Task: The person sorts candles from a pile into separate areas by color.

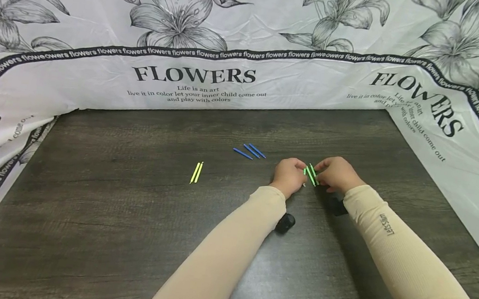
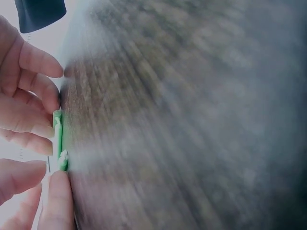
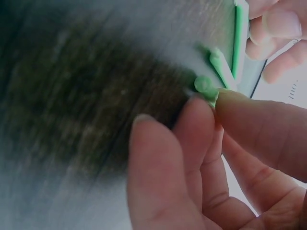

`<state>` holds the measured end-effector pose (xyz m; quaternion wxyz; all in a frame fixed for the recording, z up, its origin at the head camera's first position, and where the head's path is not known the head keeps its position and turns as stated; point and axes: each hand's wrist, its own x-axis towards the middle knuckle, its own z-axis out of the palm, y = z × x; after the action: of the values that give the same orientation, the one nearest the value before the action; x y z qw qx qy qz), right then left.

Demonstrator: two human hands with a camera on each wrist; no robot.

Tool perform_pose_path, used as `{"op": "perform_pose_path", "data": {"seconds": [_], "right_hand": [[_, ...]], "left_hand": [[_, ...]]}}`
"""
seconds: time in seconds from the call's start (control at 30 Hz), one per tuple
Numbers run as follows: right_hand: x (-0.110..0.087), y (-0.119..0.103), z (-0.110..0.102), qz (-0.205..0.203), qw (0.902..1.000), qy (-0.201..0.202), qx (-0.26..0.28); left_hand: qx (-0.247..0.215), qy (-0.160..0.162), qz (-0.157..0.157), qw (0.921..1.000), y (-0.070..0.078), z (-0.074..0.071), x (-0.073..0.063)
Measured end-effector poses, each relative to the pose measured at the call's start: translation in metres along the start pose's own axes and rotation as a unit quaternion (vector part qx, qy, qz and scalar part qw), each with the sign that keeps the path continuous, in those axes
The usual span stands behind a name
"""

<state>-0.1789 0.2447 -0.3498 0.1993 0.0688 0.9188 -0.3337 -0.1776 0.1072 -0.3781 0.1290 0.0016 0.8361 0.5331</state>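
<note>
Several thin green sticks (image 1: 310,175) lie close together on the dark table, between the two hands. My right hand (image 1: 338,174) pinches one by its end between thumb and finger; that stick's round end (image 3: 205,84) shows large in the right wrist view. Another green stick (image 3: 238,45) stands out beyond it, alongside the left fingers. My left hand (image 1: 289,175) is at the left side of the group, a fingertip (image 2: 59,184) right at the end of a green stick (image 2: 63,163). Whether it pinches that stick I cannot tell.
Several blue sticks (image 1: 250,151) lie beyond and left of my left hand. Farther left, two yellow sticks (image 1: 196,173) lie side by side. A white cloth printed with flowers (image 1: 202,82) hangs along the back and sides of the wood-grain table (image 1: 125,235).
</note>
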Motion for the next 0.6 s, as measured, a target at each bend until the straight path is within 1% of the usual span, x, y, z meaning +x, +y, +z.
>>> {"op": "perform_pose_path", "data": {"seconds": [0.23,0.37,0.47,0.6], "right_hand": [[-0.003,-0.001,-0.001,-0.005,1.0,0.002,-0.001],[-0.006,0.0,-0.001,-0.01,0.9999,0.011,-0.004],[-0.009,0.0,-0.003,-0.018,0.9996,0.018,-0.008],[-0.015,-0.002,-0.007,-0.03,0.9988,0.033,-0.019]], "left_hand": [[-0.002,-0.003,0.003,1.0,0.001,-0.001,0.0],[-0.007,-0.009,0.01,0.9999,0.002,-0.006,-0.001],[-0.007,-0.011,0.023,0.9997,0.004,-0.015,-0.004],[-0.003,-0.022,0.044,0.9988,0.006,-0.034,-0.006]]}}
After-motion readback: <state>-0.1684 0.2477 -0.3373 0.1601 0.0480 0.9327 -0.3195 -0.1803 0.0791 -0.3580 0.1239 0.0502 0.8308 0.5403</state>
